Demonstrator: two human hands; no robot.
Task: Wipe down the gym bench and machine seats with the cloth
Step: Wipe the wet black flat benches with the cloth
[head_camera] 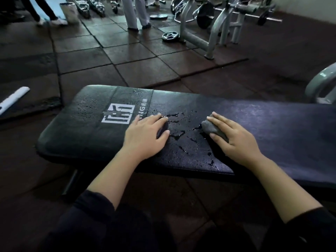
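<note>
A black padded gym bench (87,135) with a white logo stretches across the view from left to right. Water droplets and small puddles (181,135) lie on its middle. My left hand (145,135) rests flat on the pad just right of the logo, fingers apart, holding nothing. My right hand (234,137) presses a bunched grey cloth (211,127) onto the pad at the right edge of the wet patch. The cloth sticks out beyond my fingertips; the rest is hidden under my palm.
Dark rubber floor tiles (138,57) lie beyond the bench. A grey machine frame (211,42) and a weight plate (170,36) stand at the back right. People's legs (134,13) and a bin (70,12) are at the back. A pale curved frame (320,84) is at far right.
</note>
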